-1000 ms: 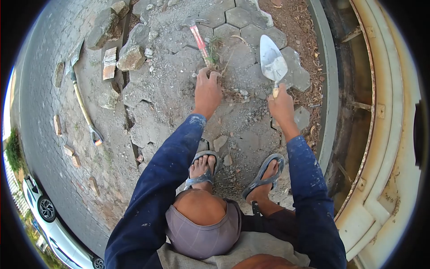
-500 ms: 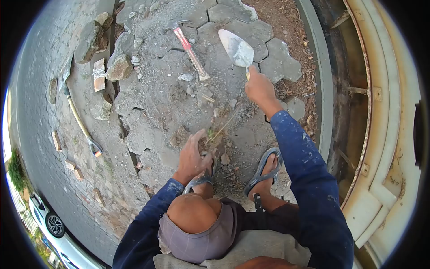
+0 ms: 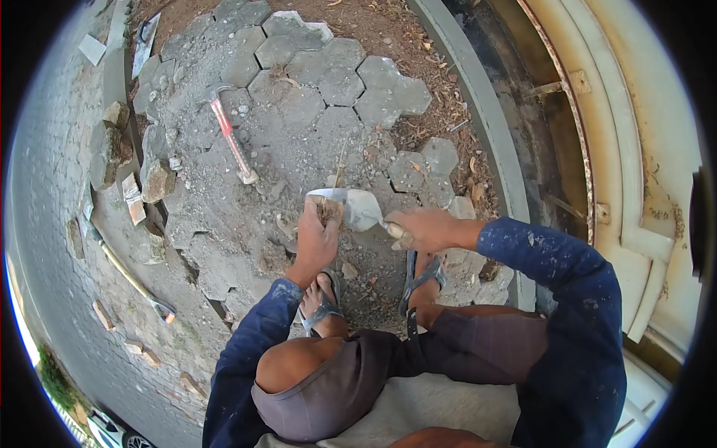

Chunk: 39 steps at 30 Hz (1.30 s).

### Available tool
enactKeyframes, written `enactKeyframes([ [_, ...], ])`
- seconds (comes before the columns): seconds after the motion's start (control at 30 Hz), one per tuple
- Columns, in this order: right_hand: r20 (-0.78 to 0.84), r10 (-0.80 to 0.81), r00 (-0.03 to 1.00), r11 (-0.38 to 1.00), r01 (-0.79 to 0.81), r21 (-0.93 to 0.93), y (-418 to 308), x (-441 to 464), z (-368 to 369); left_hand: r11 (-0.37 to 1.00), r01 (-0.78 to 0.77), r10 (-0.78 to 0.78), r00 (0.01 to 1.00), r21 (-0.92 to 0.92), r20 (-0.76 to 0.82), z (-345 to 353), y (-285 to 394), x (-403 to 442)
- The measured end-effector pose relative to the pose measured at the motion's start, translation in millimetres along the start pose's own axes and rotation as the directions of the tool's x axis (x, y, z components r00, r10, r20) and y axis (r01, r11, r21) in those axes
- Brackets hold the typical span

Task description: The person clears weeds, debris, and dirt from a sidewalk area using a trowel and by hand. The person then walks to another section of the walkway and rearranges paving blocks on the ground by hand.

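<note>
My right hand (image 3: 424,230) is wrapped round the handle of a trowel (image 3: 362,210), whose blade points left toward my left hand. My left hand (image 3: 317,237) is closed round a brownish, earthy clump (image 3: 326,212) with dry stalks rising from it. The clump lies against the trowel's blade tip; the fingers partly cover it. Beyond my left hand, a hammer (image 3: 233,142) with a red and pale handle lies on the dusty ground, its head pointing away.
Hexagonal pavers (image 3: 342,84) and rubble cover the ground ahead. Large stones (image 3: 104,157) and a shovel (image 3: 128,275) lie at left. A concrete curb (image 3: 478,104) and a rusty-edged metal structure (image 3: 597,97) stand at right. My sandalled feet are below my hands.
The trowel has swung down and left, and its blade now meets the clump in my left hand. My left hand has risen slightly from near my foot. The view has shifted right.
</note>
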State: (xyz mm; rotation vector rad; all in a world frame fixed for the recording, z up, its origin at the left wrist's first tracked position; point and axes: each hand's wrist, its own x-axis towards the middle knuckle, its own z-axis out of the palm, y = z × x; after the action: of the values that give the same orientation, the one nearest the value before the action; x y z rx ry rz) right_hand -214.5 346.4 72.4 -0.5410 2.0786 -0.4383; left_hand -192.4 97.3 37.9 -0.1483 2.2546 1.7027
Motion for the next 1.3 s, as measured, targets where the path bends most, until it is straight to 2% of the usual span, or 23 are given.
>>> enactKeyframes([
  [0.07,-0.084,-0.114,0.990,0.990,0.120,0.075,2,0,9,0.987,-0.001,-0.001,1.000,-0.162,-0.008,20,-4,1],
  [0.1,-0.262,-0.165,0.951,0.927,0.240,0.288,-8,5,6,0.943,0.140,-0.102,0.985,-0.301,0.140,26,-8,2],
  [0.13,-0.433,-0.167,0.886,0.802,0.378,0.463,-18,11,7,0.946,0.144,-0.108,0.985,-0.290,0.137,34,3,2],
  [0.17,-0.435,-0.176,0.883,0.795,0.389,0.466,-24,25,12,0.810,0.293,-0.231,0.956,-0.509,0.181,43,14,5],
  [0.2,-0.603,-0.188,0.775,0.748,0.511,0.424,-30,41,20,0.601,0.411,-0.334,0.908,-0.686,0.252,45,25,8],
  [0.23,-0.746,-0.183,0.641,0.697,0.620,0.361,-36,48,22,0.473,0.453,-0.235,0.891,-0.756,0.387,40,31,13],
  [0.33,-0.616,-0.166,0.770,0.761,0.497,0.416,-20,48,-19,0.472,0.330,-0.124,0.943,-0.818,0.310,22,44,25],
  [0.37,-0.727,-0.161,0.667,0.797,0.523,0.303,-10,50,-34,0.501,0.278,-0.005,0.948,-0.820,0.318,14,41,30],
  [0.4,-0.818,-0.167,0.550,0.823,0.535,0.191,4,52,-48,0.505,0.253,-0.025,0.960,-0.825,0.279,2,42,31],
  [0.47,-0.914,-0.176,0.366,0.917,0.399,-0.016,38,52,-72,0.771,0.284,-0.053,0.921,-0.570,0.386,-18,45,30],
  [0.53,-0.881,-0.149,0.450,0.969,0.245,-0.039,100,65,-75,0.834,0.252,-0.142,0.958,-0.491,0.251,-22,17,23],
  [0.57,-0.875,-0.171,0.452,0.962,0.269,-0.049,119,64,-69,0.995,0.092,-0.089,0.991,-0.025,0.104,-23,-2,18],
  [0.6,-0.750,-0.141,0.646,0.965,-0.081,-0.250,133,59,-61,0.882,-0.021,0.024,1.000,0.470,0.001,-24,-15,13],
  [0.63,-0.619,-0.018,0.785,0.793,-0.365,-0.487,134,60,-60,0.792,-0.007,0.024,1.000,0.610,-0.020,-24,-21,2],
  [0.67,-0.611,-0.036,0.791,0.798,-0.345,-0.494,135,68,-59,0.789,0.013,0.013,0.999,0.614,-0.038,-23,-31,-7],
  [0.73,-0.699,0.046,0.714,0.868,-0.375,-0.325,126,67,-60,0.600,-0.050,0.041,0.999,0.799,0.032,-16,-48,-29],
  [0.8,-0.686,0.077,0.724,0.928,-0.304,-0.217,105,70,-57,0.585,-0.109,0.119,0.992,0.804,0.048,-12,-51,-39],
  [0.87,-0.570,-0.019,0.822,0.991,-0.062,-0.122,89,74,-40,0.610,-0.119,0.118,0.991,0.784,0.059,-7,-49,-42],
  [0.9,-0.566,-0.018,0.824,0.991,-0.063,-0.122,81,74,-33,0.612,-0.117,0.114,0.992,0.782,0.059,-5,-52,-41],
  [0.97,-0.578,-0.222,0.785,0.936,0.005,-0.352,62,77,-20,0.647,-0.156,0.108,0.988,0.746,0.113,-3,-63,-33],
  [1.0,-0.581,-0.220,0.784,0.937,0.004,-0.350,51,79,-13,0.645,-0.158,0.109,0.987,0.747,0.115,-2,-67,-31],
  [1.07,-0.457,-0.391,0.799,0.905,0.245,-0.346,33,82,0,0.581,-0.172,0.041,0.982,0.796,0.183,2,-70,-25],
  [1.3,-0.177,-0.549,0.817,0.827,0.500,-0.256,23,99,29,0.564,-0.081,-0.094,0.982,0.822,0.161,23,-64,-19],
])
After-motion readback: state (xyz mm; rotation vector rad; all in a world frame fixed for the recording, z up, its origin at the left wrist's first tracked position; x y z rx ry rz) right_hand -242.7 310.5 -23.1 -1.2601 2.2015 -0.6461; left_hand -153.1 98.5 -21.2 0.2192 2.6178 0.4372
